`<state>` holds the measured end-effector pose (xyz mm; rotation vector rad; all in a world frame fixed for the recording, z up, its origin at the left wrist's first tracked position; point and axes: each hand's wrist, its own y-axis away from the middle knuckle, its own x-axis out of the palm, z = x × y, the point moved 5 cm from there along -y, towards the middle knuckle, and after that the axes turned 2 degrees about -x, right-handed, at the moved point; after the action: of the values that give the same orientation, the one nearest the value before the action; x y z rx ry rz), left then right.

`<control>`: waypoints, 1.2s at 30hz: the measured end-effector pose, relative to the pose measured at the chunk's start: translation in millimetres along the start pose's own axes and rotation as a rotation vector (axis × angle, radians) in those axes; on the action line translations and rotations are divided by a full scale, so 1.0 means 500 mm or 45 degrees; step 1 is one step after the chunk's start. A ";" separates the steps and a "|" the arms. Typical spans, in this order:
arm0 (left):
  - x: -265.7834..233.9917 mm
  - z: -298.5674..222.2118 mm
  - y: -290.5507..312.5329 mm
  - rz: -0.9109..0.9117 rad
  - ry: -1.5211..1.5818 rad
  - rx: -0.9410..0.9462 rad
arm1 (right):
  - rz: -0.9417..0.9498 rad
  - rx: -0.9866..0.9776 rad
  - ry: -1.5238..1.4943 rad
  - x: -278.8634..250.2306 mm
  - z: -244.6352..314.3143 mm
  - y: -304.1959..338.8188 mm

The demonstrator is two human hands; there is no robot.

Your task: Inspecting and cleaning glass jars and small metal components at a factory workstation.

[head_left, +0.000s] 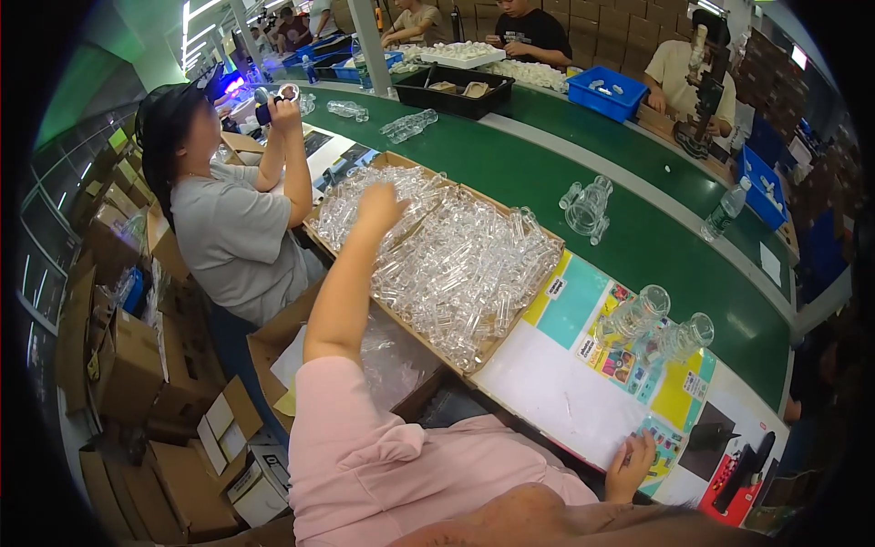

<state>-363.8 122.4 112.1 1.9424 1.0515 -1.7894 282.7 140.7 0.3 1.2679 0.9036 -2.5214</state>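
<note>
My left hand (pixel 381 210) reaches over a shallow cardboard tray (pixel 467 366) heaped with small clear plastic or glass tube-like pieces (pixel 456 260). It hovers at or touches the pile near the divider; its fingertips are hidden, so I cannot tell whether it grips a piece. My right hand (pixel 631 465) lies at the near edge of the table on a printed colourful sheet (pixel 583 310), fingers apart and holding nothing. Beyond it on the sheet are two clear vessels (pixel 638 314), side by side. Another clear vessel with side tubes (pixel 588 208) lies on the green belt.
A co-worker in grey (pixel 241 219) stands at the left, holding up a piece. Across the green conveyor (pixel 510 164) sit a black bin (pixel 454 89), blue bins (pixel 607 93) and a water bottle (pixel 726 210). Cardboard boxes (pixel 141 365) crowd the left floor. A black tool (pixel 743 476) lies right.
</note>
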 end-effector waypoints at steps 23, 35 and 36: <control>-0.102 -0.189 0.197 -0.025 1.614 0.185 | -0.912 0.510 -0.150 -0.199 -0.205 0.005; 0.007 -0.484 0.535 0.692 2.073 0.529 | -0.505 0.766 -0.287 -0.151 -0.208 -0.064; 0.003 -0.491 0.541 0.685 2.070 0.515 | -0.493 0.660 -0.515 -0.149 -0.186 -0.059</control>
<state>0.0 97.7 86.5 3.4060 0.2406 0.1892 378.9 211.3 28.9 0.6615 0.4462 -3.2982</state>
